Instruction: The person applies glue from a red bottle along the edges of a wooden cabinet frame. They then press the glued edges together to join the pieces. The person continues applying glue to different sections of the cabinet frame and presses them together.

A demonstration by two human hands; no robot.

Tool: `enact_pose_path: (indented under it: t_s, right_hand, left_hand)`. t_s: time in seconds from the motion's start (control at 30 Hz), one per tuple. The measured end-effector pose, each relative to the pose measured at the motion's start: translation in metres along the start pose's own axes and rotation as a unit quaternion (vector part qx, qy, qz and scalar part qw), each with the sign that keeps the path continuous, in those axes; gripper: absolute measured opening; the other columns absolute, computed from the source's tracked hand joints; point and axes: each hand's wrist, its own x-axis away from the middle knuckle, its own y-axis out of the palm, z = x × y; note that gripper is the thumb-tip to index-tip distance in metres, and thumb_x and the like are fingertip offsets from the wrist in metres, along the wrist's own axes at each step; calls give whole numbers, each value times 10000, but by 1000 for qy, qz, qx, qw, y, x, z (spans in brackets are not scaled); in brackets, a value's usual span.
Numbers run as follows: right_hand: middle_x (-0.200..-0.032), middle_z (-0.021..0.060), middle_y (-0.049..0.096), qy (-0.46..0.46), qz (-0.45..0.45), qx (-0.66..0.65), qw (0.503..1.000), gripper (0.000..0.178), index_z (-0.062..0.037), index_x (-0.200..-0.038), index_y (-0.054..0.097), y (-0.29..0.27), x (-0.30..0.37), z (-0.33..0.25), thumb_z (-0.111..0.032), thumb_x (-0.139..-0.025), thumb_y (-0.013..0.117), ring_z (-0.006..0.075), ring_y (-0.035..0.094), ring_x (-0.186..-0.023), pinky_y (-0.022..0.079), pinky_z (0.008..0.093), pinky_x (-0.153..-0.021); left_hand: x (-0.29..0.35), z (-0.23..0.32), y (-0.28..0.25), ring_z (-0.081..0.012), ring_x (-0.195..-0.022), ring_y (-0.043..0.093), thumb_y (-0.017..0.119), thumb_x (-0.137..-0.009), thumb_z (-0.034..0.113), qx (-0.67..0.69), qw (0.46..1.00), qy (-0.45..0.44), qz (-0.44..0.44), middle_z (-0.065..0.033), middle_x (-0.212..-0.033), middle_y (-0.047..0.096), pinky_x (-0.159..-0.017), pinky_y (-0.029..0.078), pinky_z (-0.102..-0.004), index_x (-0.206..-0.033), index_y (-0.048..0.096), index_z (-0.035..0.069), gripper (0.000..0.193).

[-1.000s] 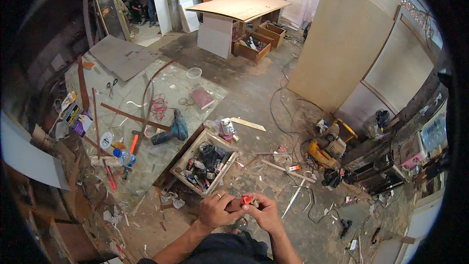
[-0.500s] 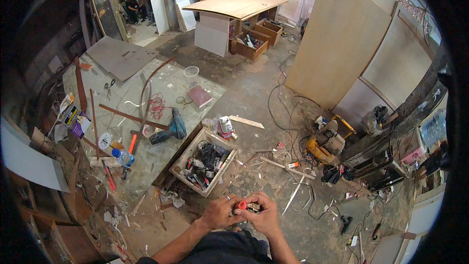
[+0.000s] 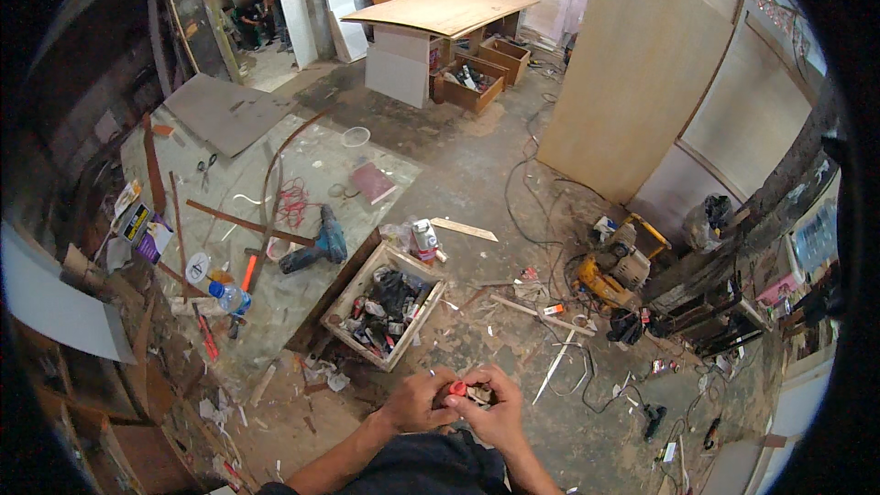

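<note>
Close in front of my body, both hands are closed together around a small object with a round red cap-like part [image 3: 456, 389]. My left hand [image 3: 417, 403], with a ring on one finger, grips it from the left. My right hand [image 3: 498, 406] pinches it from the right, thumb by the red part. Something pale and small shows between the right fingers; its kind cannot be made out. Just beyond my hands stands a wooden drawer box [image 3: 335, 323] full of tools and odds and ends.
Left on a pale board lie a cordless drill [image 3: 316, 243], a hammer [image 3: 249, 270], a water bottle [image 3: 229, 297] and a maroon book [image 3: 373, 183]. A yellow power machine [image 3: 610, 270] and cables are on the right. Farther off stands a wooden table [image 3: 445, 9]. Scraps litter the floor.
The red part has tilted slightly between my fingers, and both hands have shifted a little. Both still hold the small object.
</note>
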Motion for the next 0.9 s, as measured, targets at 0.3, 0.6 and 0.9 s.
enact_pose_path:
  t_s: [0.3,0.6,0.9]
  right_hand:
    - [-935,86,689,12,25,-30,999,224,-14,-985,712,-33,17,-2,-66,-795,819,187,648,-909,503,305,-805]
    - [-1033,83,670,34,11,-34,999,307,-14,-1100,709,-54,28,15,-64,-811,799,177,639,-953,508,304,-848]
    - [-974,53,647,213,160,-184,946,470,-48,-1297,543,-83,80,67,-165,-891,750,117,595,-787,492,264,-678]
  left_hand:
    - [-20,28,11,-252,-683,655,841,-692,347,-153,981,77,93,-47,-792,633,-592,529,-361,-872,707,106,330]
    - [-19,33,28,-248,-682,651,851,-712,355,-129,987,9,96,-71,-780,632,-608,529,-339,-898,711,59,377]
    - [-31,14,135,-127,-994,618,619,-995,405,462,845,-269,11,-60,-1110,665,-893,494,-303,-1272,589,-19,506]
